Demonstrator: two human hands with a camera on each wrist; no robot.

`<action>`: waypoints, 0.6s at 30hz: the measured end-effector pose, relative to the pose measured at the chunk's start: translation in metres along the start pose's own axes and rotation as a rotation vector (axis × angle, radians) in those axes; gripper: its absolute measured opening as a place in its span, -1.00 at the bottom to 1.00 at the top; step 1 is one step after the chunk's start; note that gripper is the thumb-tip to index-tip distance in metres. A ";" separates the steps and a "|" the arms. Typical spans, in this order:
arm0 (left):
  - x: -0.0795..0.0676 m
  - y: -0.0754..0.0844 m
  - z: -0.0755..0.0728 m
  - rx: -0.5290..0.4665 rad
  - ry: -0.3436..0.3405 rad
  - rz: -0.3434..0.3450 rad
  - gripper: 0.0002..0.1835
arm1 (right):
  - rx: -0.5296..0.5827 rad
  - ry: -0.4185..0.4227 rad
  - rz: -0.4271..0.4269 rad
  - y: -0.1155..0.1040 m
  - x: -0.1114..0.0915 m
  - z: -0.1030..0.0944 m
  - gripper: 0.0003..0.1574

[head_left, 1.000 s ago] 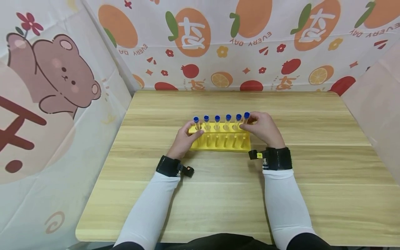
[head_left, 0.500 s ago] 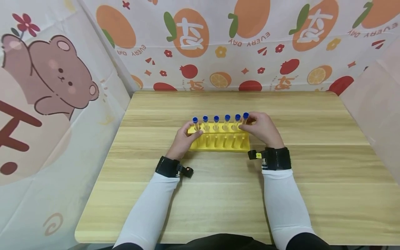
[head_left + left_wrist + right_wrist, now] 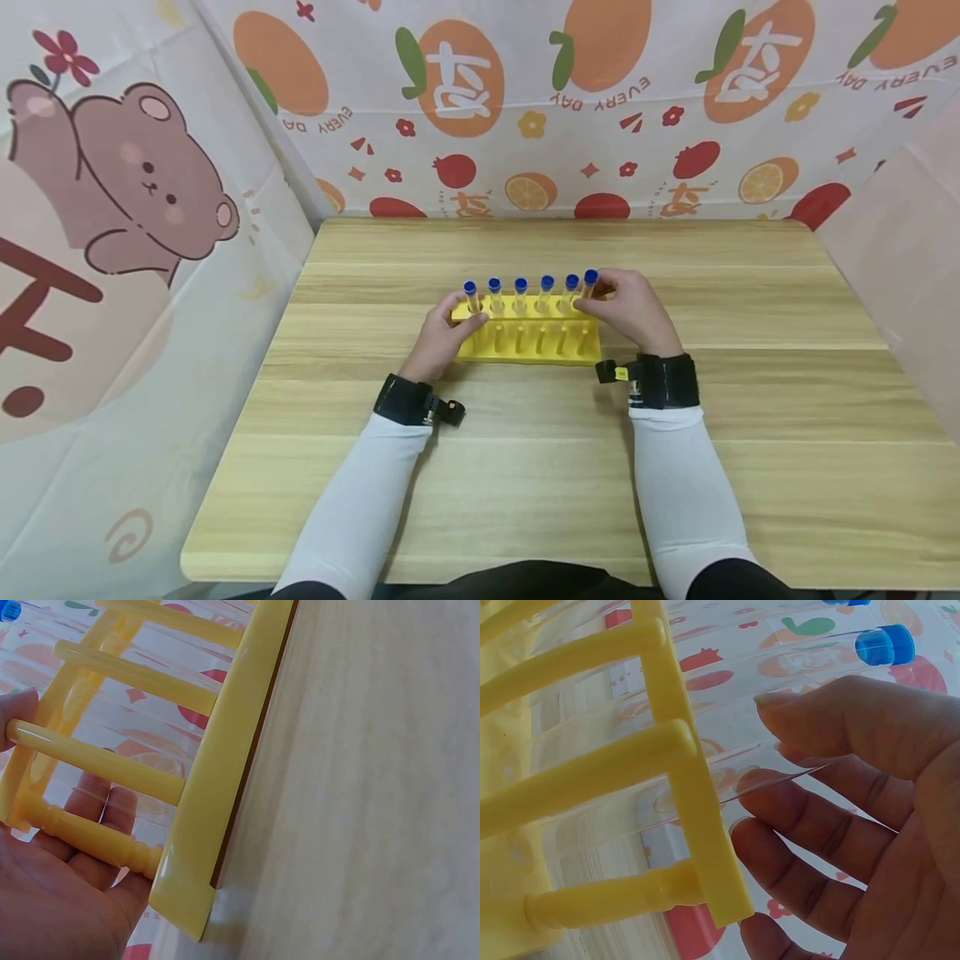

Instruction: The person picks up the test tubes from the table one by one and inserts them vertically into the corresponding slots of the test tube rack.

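A yellow test tube rack (image 3: 525, 354) stands on the table, holding a row of several clear test tubes with blue caps. My left hand (image 3: 435, 337) grips the rack's left end, thumb at the front of the top bar. In the left wrist view its fingers (image 3: 90, 795) reach behind the rack's end post (image 3: 97, 836). At the other end, my right hand (image 3: 637, 308) pinches the rightmost test tube (image 3: 590, 285) below its cap. This tube leans slightly and its lower part is inside the rack. The right wrist view hides its cap behind the thumb (image 3: 817, 716).
The wooden table (image 3: 540, 483) extends around the rack on all sides. Behind it hangs a fruit-patterned cloth (image 3: 570, 108), and a bear-printed cloth (image 3: 157, 333) covers the left side. Both wrists wear black straps (image 3: 667, 382) with small cameras.
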State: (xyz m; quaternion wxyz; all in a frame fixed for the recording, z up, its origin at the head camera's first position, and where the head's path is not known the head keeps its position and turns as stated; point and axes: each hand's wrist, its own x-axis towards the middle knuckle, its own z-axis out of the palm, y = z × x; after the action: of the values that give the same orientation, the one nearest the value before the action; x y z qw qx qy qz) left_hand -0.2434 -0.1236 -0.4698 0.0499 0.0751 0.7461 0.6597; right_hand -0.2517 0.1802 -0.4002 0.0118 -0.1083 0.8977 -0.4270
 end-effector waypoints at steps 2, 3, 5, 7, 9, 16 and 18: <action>0.001 0.000 0.000 0.004 -0.001 -0.003 -0.54 | -0.002 -0.004 0.004 0.000 0.000 0.000 -0.75; 0.001 0.000 -0.001 0.006 0.000 -0.005 -0.55 | -0.003 -0.006 0.005 0.000 0.000 -0.001 -0.75; 0.000 -0.001 -0.001 0.008 0.002 -0.011 -0.56 | -0.004 -0.009 0.006 0.000 0.000 -0.001 -0.75; 0.000 -0.001 0.000 0.006 0.004 -0.015 -0.56 | -0.006 -0.010 0.009 0.000 -0.001 -0.001 -0.74; 0.000 -0.002 0.000 0.002 0.005 -0.017 -0.57 | -0.007 -0.010 0.011 0.000 -0.001 -0.001 -0.74; 0.000 -0.001 0.000 -0.016 0.001 -0.015 -0.55 | -0.007 -0.009 0.001 0.001 -0.001 -0.001 -0.74; 0.000 0.000 0.000 -0.015 0.003 -0.018 -0.56 | -0.008 -0.012 -0.010 0.001 0.000 0.000 -0.74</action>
State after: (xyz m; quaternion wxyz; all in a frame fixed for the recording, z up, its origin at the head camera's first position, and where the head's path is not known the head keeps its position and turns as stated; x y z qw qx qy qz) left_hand -0.2438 -0.1234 -0.4696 0.0553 0.0672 0.7420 0.6647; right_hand -0.2516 0.1813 -0.4010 0.0147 -0.1153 0.8988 -0.4227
